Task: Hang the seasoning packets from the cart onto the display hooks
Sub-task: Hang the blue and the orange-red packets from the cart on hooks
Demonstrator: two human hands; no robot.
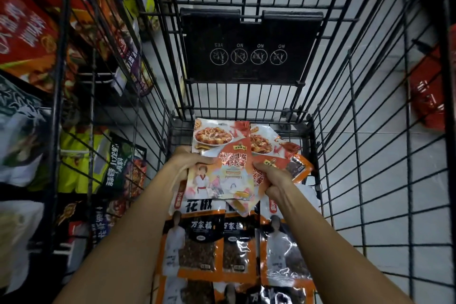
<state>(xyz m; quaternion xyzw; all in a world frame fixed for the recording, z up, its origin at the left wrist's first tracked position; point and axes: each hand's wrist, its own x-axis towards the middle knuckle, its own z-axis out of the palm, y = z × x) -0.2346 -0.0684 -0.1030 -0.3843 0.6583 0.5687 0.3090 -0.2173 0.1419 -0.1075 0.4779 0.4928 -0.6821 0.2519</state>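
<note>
A fanned bunch of mapo tofu seasoning packets (222,168) is held above the far half of a black wire shopping cart (370,145). The bunch is gripped at its left edge by the left hand (188,164), whose thumb is laid over the front of the top packet; its fingers are hidden behind the bunch. The right edge is gripped by the right hand (274,177), whose fingers are curled round the packets fanned out to the right. A dish in red sauce, a figure in white and orange lettering are printed on the top packet. Beneath the bunch, on the cart floor, orange-and-black peppercorn packets (197,247) with clear windows are laid flat, side by side and overlapping, as far as the near edge of the view. At the far end of the cart a black plastic seat flap (249,47) marked with four round pictograms is set against the wire. To the left, outside the cart, shelves of seasoning bags (24,32) are seen, blurred. To the right, a red basket (429,96) is seen through the wire on the pale tiled floor (385,205).
</note>
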